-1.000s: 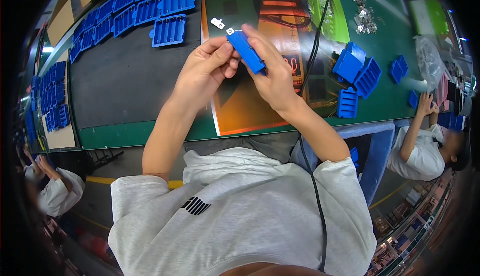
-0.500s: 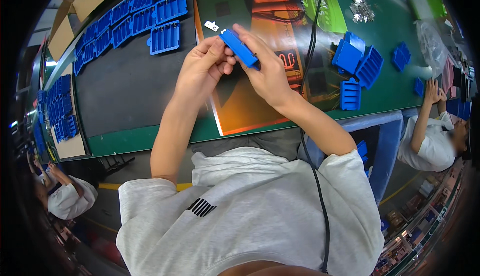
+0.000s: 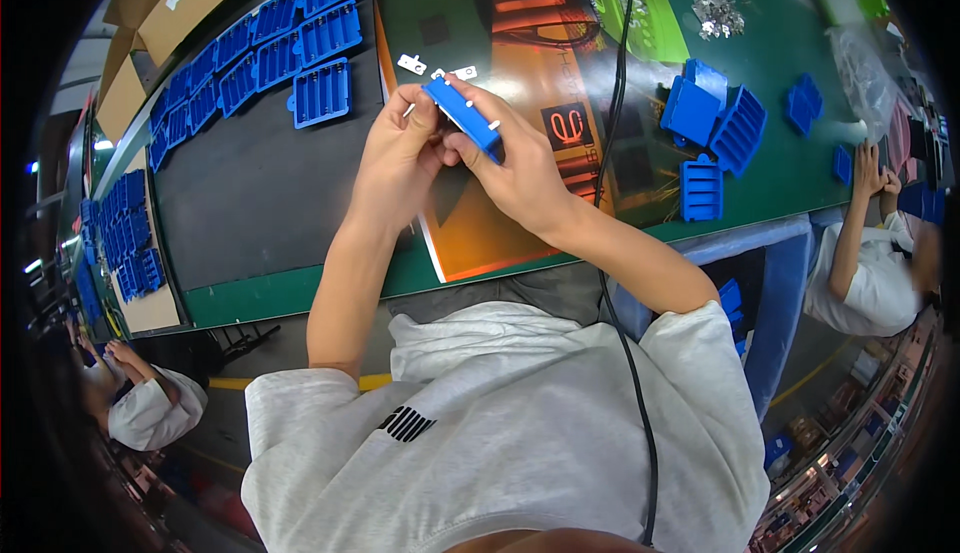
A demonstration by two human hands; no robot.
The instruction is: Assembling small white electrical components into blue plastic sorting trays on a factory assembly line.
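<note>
Between my two hands is a blue plastic battery case [image 3: 460, 111], tilted with a narrow side facing up. Small bright metal tabs show along that side. My left hand [image 3: 398, 153] pinches the case's left end with thumb and fingers. My right hand [image 3: 528, 171] grips the right end, its fingers along the far edge and thumb underneath. Just beyond the fingertips lie small shiny metal contact plates [image 3: 411, 64] on the printed sheet [image 3: 475, 238]. The inside of the held case is hidden from view.
Rows of blue battery cases [image 3: 328, 35] stand on the black mat [image 3: 270, 193] at left. More blue cases [image 3: 702, 191] and a heap of metal contacts [image 3: 716, 11] lie right. A black cable [image 3: 612, 133] crosses the table. A co-worker's hands [image 3: 872, 178] are at far right.
The case has turned in my hands, so metal tabs along its side now show. It has come slightly lower and nearer. Another metal plate has come into sight beside my right fingers.
</note>
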